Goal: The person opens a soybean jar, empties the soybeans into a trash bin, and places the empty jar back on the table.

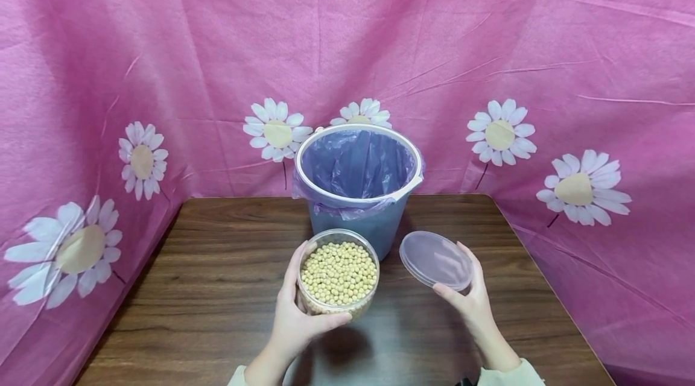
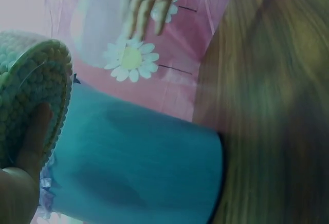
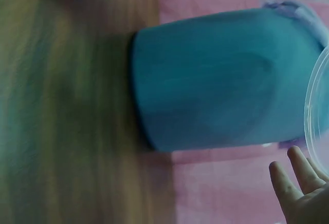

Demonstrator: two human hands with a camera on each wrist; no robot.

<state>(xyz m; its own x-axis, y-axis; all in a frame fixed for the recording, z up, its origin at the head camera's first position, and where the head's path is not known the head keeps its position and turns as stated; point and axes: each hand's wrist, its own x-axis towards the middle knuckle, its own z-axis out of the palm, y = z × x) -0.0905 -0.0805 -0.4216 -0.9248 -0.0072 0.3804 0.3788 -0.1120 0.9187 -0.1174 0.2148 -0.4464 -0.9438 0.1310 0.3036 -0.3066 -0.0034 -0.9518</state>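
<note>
My left hand [image 1: 295, 313] grips a clear round plastic jar [image 1: 302, 297] from its left side, thumb across the front. Pale yellow soybeans [image 1: 339, 273] fill the jar close to its rim, and its mouth is uncovered. In my right hand [image 1: 471, 298] is a translucent round lid [image 1: 437, 260], held by its right edge and tilted, apart from the jar. Both are held above the table in front of the bin. The left wrist view shows the jar's underside [image 2: 36, 90] with fingers around it; the right wrist view catches only part of the lid [image 3: 314, 106].
Directly behind the jar stands a blue-grey waste bin [image 1: 361, 226] with a white rim [image 1: 304, 178] and a purple liner bag [image 1: 353, 163]. It stands on a brown wooden table [image 1: 228, 265]. A pink cloth [image 1: 217, 42] with daisies hangs around the back and both sides.
</note>
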